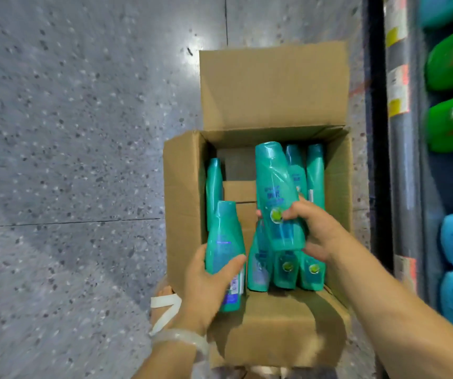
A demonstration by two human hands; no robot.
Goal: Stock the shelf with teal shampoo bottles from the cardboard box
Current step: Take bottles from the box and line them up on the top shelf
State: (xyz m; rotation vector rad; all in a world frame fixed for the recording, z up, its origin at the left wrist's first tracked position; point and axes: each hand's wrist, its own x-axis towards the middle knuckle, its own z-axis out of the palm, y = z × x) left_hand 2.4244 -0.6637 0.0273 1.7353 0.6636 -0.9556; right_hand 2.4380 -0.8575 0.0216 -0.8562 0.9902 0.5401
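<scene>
Looking down into a corrugated cardboard box (184,187) on speckled grey floor (69,132), glossy teal bottles inside, shelf (408,160) along the right. Left hand (206,285) wrapped round one teal shampoo bottle (224,242); right hand (313,228) pinching another teal bottle (276,192), both over the box.

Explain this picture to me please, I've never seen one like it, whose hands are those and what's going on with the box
The single picture comes from a camera worn on a person's head, looking down, so the arms reaching in from the bottom are the wearer's own. On the grey floor sits an open cardboard box holding teal shampoo bottles. The left hand grips one bottle at the box's left edge. The right hand grips another bottle lifted above the rest. Along the right edge runs a shelf with green and blue bottles, blurred.
</scene>
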